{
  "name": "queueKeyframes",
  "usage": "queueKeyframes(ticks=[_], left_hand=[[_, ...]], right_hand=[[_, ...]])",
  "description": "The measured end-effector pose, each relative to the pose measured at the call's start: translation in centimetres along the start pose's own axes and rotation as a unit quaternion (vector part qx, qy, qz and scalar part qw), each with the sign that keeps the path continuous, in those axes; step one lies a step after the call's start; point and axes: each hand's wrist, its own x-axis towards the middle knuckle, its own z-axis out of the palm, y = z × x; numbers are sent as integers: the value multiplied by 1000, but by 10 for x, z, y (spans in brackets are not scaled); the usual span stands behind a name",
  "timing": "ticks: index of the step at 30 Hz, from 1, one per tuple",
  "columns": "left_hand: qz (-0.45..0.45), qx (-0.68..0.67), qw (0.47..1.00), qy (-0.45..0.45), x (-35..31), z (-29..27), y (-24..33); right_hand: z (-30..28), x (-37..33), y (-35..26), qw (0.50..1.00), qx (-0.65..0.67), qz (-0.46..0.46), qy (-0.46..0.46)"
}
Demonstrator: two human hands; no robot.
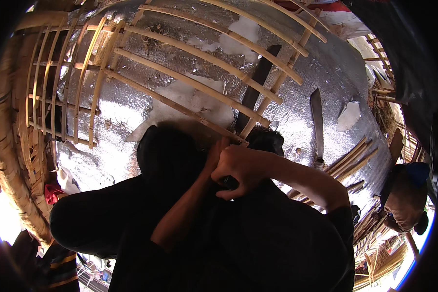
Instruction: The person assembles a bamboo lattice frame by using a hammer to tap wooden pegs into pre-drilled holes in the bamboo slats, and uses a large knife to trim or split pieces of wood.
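Observation:
A lattice of split bamboo strips (180,78) lies in front of me, its near right corner meeting my hands. At that corner is my left hand (218,152), closed against the end of a strip and partly covered by the other hand. My right hand (239,168) curls into a fist just over it, thumb bent below. Something small and dark shows inside that fist; its kind cannot be made out. Both hands are above my crossed, dark-clothed legs (180,194).
Under the lattice spreads a silvery foil sheet (112,155) with worn pale patches. A long dark flat strip (260,80) passes beneath the bamboo. A long-bladed knife (317,121) lies to the right, near loose bamboo sticks (348,163). Another lattice (68,82) stands at left.

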Motion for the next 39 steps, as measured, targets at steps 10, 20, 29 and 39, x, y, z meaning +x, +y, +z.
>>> queueKeyframes(ticks=[10, 20, 29, 39], left_hand=[[9, 163, 986, -32, -4, 9, -57], [48, -34, 995, -75, -23, -3, -89], [123, 327, 936, 30, 50, -49, 101], [159, 457, 862, 150, 96, 0, 47]], right_hand=[[50, -15, 6, 990, -124, -57, 24], [39, -23, 3, 996, -92, -18, 4], [42, -31, 15, 995, -94, 11, 37], [44, -23, 12, 992, -122, 9, 29]])
